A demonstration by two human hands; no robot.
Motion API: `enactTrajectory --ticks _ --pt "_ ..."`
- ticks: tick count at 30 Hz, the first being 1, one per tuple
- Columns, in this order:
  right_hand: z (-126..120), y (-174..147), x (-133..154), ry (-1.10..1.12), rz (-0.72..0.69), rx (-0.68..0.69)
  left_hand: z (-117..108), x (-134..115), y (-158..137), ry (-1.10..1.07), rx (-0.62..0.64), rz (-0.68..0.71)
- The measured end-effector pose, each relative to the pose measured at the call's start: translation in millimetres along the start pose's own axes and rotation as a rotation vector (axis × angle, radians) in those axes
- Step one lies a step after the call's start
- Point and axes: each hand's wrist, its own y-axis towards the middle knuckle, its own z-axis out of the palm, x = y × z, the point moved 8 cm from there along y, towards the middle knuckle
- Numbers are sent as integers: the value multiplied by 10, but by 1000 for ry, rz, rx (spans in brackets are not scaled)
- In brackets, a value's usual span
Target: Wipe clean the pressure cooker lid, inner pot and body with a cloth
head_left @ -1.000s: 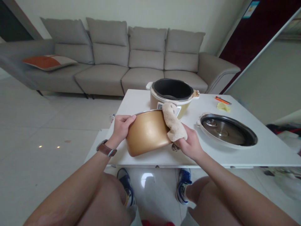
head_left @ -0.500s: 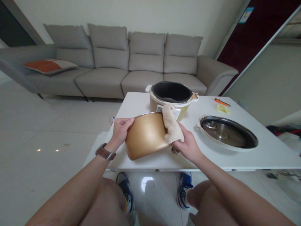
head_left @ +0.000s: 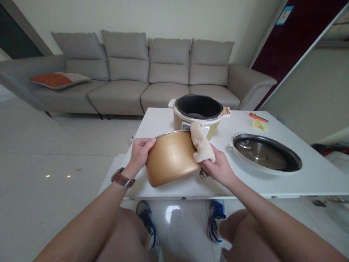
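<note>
A gold inner pot (head_left: 173, 156) is held tilted above the front of the white table, its right side higher than its left. My left hand (head_left: 141, 153) grips its left rim, thumb on the outside. My right hand (head_left: 218, 165) is closed on a beige cloth (head_left: 201, 142), which lies against the pot's right side and hangs down in a patterned end below. Behind the pot stands the cooker body (head_left: 178, 114), open at the top with a dark inside. The cooker lid (head_left: 261, 154) lies upturned on the right, its metal inner side showing.
The white table (head_left: 245, 187) has an orange-handled tool (head_left: 257, 117) and a pale yellow scrap (head_left: 259, 125) at its back right. A grey sofa (head_left: 166, 87) with an orange and white cushion (head_left: 58, 79) stands behind. My feet are on the tiled floor below.
My right hand and the cloth have shifted slightly right along the pot's side. The pot stays tilted in nearly the same place, and the camera view has moved a little.
</note>
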Motion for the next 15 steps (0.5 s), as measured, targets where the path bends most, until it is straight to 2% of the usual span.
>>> enactTrajectory --ticks 15 --pt "-13 -9 20 -16 -10 -8 -5 27 4 4 4 8"
